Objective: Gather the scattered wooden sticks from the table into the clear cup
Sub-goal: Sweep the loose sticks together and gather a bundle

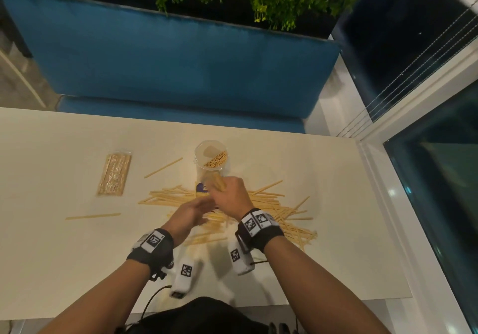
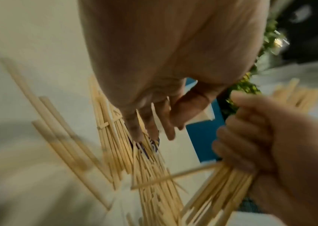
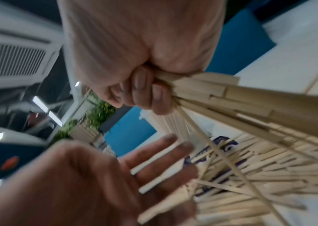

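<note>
- Head view: a clear round plastic cup [image 1: 211, 155] stands on the cream rectangular table [image 1: 64, 256], already holding some sticks. The pale thin wooden sticks [image 1: 279, 212] lie heaped just in front of it, with strays to the left. The right hand [image 1: 230, 195] is clenched around a bundle of sticks beside the cup; the left hand [image 1: 190, 213] hovers over the heap. A flat clear packet of sticks [image 1: 114, 174] lies well to the left.
- Left wrist view: the left hand [image 2: 154, 114] has its fingers extended downward, tips among the sticks [image 2: 154, 175].
- Right wrist view: the right hand [image 3: 134, 73] is fisted on the bundle [image 3: 250, 107]; the left hand [image 3: 100, 175] is spread flat.
</note>
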Demonstrator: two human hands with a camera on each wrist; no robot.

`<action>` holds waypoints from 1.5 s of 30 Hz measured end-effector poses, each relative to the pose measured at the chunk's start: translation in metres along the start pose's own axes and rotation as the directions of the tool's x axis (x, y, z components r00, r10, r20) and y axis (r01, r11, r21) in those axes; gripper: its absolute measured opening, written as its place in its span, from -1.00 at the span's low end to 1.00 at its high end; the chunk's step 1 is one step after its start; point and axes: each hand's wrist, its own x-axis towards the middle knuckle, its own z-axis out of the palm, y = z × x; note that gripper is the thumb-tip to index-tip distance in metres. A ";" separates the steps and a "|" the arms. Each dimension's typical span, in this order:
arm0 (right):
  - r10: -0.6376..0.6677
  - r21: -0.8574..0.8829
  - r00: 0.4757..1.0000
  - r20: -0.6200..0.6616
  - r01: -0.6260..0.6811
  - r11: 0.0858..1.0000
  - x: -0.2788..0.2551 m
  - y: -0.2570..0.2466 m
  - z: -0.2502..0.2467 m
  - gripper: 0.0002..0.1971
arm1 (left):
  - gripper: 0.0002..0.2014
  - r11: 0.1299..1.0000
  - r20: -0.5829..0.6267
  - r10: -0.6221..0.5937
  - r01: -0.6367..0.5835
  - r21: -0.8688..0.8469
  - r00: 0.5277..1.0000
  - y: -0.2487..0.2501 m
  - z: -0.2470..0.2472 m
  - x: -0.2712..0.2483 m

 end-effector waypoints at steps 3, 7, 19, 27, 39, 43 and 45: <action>0.130 0.245 0.989 -0.064 -0.111 0.963 0.003 -0.009 -0.013 -0.59 | -0.55 0.977 0.108 0.061 -0.081 0.196 0.992 -0.002 0.017 -0.002; 0.154 0.385 0.987 -0.054 -0.121 0.915 0.003 -0.012 -0.017 -0.59 | -0.91 0.936 0.033 0.196 -0.197 0.292 0.980 0.002 0.028 -0.004; 0.183 0.291 0.977 -0.113 -0.144 0.946 -0.013 0.016 0.003 -0.55 | -0.62 0.903 -0.243 0.421 -0.379 0.202 0.874 0.028 0.028 -0.006; 0.189 0.265 0.933 -0.305 -0.108 0.958 -0.010 -0.001 -0.016 -0.55 | -0.75 0.925 -0.214 0.365 -0.327 0.192 0.906 0.017 0.032 -0.007; 0.065 0.677 0.938 -0.340 0.196 0.710 -0.018 -0.067 -0.047 -0.65 | -0.57 0.625 0.154 -0.234 0.270 -0.733 0.960 0.052 0.058 0.003; -0.025 0.572 0.942 -0.334 0.224 0.789 -0.025 -0.063 -0.040 -0.57 | -0.61 0.580 0.259 -0.151 0.297 -0.758 0.954 0.062 0.065 -0.002; -0.020 0.524 0.948 -0.318 0.193 0.830 -0.030 -0.059 -0.037 -0.51 | -0.62 0.605 0.284 -0.112 0.293 -0.741 0.952 0.066 0.066 -0.006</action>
